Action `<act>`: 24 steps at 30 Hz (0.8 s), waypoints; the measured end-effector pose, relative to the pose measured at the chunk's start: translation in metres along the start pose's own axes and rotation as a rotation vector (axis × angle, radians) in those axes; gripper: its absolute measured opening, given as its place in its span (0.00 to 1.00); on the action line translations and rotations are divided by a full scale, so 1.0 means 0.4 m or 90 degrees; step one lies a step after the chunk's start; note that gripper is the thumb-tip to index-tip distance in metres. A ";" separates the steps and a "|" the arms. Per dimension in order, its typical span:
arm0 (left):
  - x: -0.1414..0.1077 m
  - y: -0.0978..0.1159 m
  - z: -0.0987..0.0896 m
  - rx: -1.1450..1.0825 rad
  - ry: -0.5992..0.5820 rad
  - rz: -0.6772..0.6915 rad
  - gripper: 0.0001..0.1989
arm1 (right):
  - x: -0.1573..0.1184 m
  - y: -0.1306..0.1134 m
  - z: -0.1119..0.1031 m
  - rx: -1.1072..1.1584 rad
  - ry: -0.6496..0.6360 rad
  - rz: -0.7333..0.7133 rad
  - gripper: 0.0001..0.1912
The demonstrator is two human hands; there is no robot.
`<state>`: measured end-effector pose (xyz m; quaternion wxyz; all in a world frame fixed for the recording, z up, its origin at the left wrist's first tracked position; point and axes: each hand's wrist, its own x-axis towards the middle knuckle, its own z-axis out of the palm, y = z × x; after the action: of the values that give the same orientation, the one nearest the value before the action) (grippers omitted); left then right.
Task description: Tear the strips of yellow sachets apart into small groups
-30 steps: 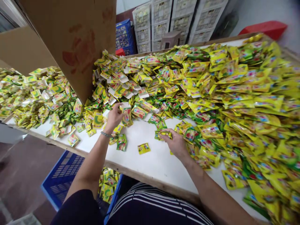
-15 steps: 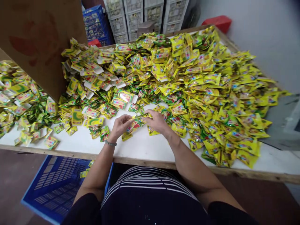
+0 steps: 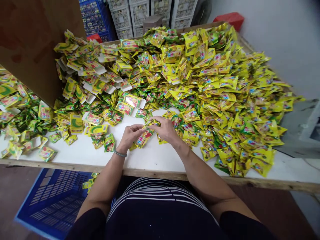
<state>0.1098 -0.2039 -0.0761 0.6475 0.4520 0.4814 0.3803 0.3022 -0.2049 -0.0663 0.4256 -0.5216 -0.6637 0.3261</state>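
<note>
Hands nearly meeting over the white table [image 3: 152, 163] — the left hand [image 3: 131, 136] gripping a small box [image 3: 144, 138], the right hand [image 3: 163, 128] pinching a packet [image 3: 154, 122] — seemingly midway; some packs [image 3: 87, 184] in the blue crate [image 3: 56, 191], heaps [image 3: 212, 90] left.

A: Past the table's [image 3: 155, 163] far edge?
B: White crates [image 3: 141, 17], stacked. Blue crates [image 3: 93, 16] left of them, grey-brown stool [image 3: 152, 22] in front.
A: Far right corner?
B: Red object [image 3: 230, 20], shape unclear.
A: Left?
B: Cardboard panel [image 3: 37, 43], hides far edge.
</note>
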 end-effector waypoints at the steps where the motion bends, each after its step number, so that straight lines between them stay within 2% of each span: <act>1: -0.002 -0.001 -0.001 -0.007 -0.025 -0.013 0.21 | -0.001 -0.001 0.007 0.006 0.002 -0.015 0.11; 3: -0.008 -0.001 0.000 -0.011 -0.071 -0.046 0.23 | -0.003 -0.001 0.020 0.008 0.011 -0.018 0.14; 5: -0.015 0.001 0.002 -0.005 -0.087 -0.069 0.23 | -0.005 0.002 0.029 0.010 0.029 0.004 0.15; 8: -0.025 0.005 0.001 0.000 -0.063 -0.057 0.22 | -0.007 0.008 0.035 -0.012 0.056 0.009 0.13; 12: -0.034 0.008 -0.002 0.008 -0.025 -0.021 0.20 | -0.008 0.011 0.040 -0.082 0.051 -0.060 0.09; 17: -0.035 0.005 0.000 0.034 -0.012 -0.017 0.20 | -0.013 0.015 0.054 -0.102 0.086 -0.091 0.14; 22: -0.028 0.000 0.003 0.013 0.010 0.025 0.22 | -0.029 0.012 0.090 -0.065 0.010 -0.063 0.19; 24: -0.027 0.000 0.004 -0.015 0.030 0.044 0.26 | -0.031 0.008 0.095 0.005 0.017 -0.041 0.16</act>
<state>0.1088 -0.2143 -0.0729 0.6279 0.4516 0.4762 0.4185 0.2701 -0.2156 -0.0880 0.4468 -0.5022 -0.6733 0.3080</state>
